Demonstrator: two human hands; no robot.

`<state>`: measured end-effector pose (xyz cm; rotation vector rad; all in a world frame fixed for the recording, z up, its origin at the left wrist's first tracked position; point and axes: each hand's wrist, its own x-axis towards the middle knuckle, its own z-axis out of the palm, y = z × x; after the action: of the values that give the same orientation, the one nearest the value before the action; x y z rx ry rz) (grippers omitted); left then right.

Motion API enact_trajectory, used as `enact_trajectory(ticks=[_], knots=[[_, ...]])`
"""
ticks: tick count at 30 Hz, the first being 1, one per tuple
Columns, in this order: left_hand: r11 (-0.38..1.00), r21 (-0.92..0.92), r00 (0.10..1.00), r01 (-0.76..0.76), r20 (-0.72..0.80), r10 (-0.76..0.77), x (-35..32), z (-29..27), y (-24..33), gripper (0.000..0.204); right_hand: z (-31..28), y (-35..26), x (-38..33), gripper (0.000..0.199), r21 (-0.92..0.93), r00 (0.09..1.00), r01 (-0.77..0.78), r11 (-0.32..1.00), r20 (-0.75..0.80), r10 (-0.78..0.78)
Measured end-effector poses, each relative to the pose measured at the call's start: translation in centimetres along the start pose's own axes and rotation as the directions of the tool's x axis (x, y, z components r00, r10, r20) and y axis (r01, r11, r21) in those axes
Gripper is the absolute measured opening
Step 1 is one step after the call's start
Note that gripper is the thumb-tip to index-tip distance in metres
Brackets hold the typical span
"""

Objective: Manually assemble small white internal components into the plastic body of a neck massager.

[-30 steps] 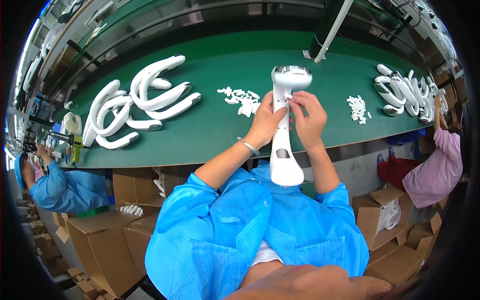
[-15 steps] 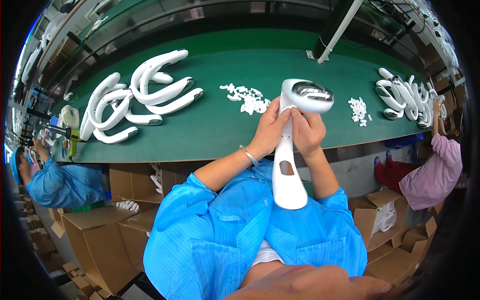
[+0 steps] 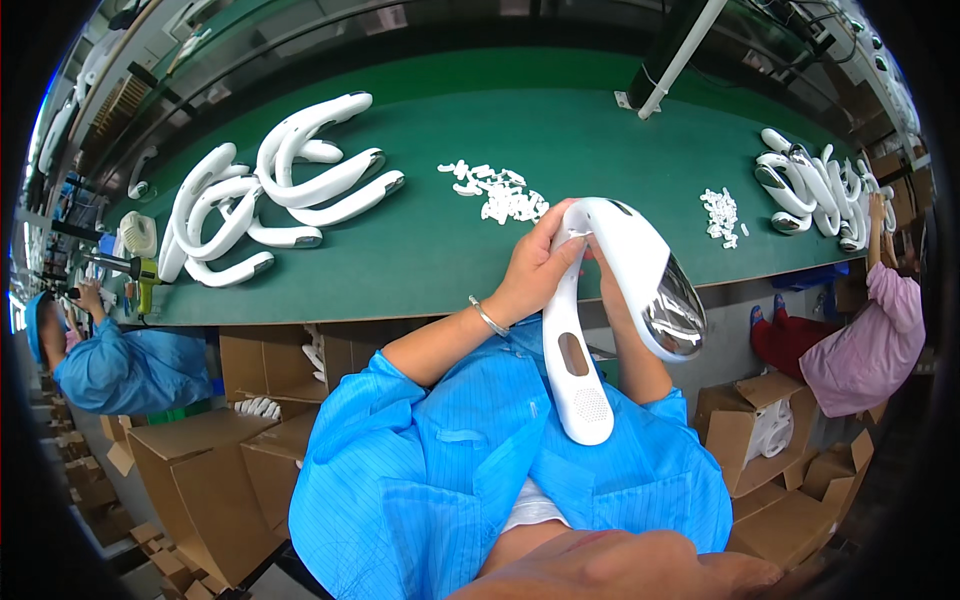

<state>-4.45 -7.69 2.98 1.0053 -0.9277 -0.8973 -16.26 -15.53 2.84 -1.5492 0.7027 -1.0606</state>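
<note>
Both my hands hold a white handheld device (image 3: pixel 580 370) with a long handle and a wide head that has a shiny chrome face. My left hand (image 3: pixel 530 270), with a bracelet on its wrist, grips the neck where handle and head meet. My right hand (image 3: pixel 608 295) is mostly hidden behind the head and supports it from the other side. The handle points down toward my blue coat. The device is lifted above the near edge of the green table (image 3: pixel 560 120).
Several white device shells (image 3: pixel 270 190) lie at the table's left, and more (image 3: pixel 820 190) at its right. Two heaps of small white parts (image 3: pixel 495 192) (image 3: pixel 720 215) sit between. A person in blue (image 3: pixel 120 365) and one in pink (image 3: pixel 865 340) work nearby. Cardboard boxes (image 3: pixel 200 470) stand below.
The device's head has turned and tipped to the right, so its chrome face now looks right and down. It has come nearer to me, with both hands still on it.
</note>
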Motion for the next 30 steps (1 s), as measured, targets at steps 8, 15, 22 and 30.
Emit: enact_trajectory(ticks=[8,15,22,30], knots=[[0.997,0.059,0.996,0.052,0.065,-0.056,-0.2,-0.2,0.5,0.047,-2.6,5.0,-1.4,0.033,-0.255,0.994,0.072,0.964,0.095,-0.049],[0.997,0.070,0.998,-0.009,0.058,0.005,-0.2,-0.1,0.1,0.044,-0.4,1.8,-1.0,0.021,0.106,0.999,-0.053,0.993,0.005,0.053],[0.995,0.096,0.997,0.021,0.068,-0.028,-0.3,0.0,0.9,0.038,-0.2,2.2,-1.3,0.019,0.124,0.998,-0.070,0.990,0.008,0.069],[0.978,0.165,0.991,-0.129,0.049,0.123,-0.3,-0.5,-0.9,0.034,-1.8,5.8,-1.7,0.031,-0.260,0.961,-0.048,0.964,0.252,0.115]])
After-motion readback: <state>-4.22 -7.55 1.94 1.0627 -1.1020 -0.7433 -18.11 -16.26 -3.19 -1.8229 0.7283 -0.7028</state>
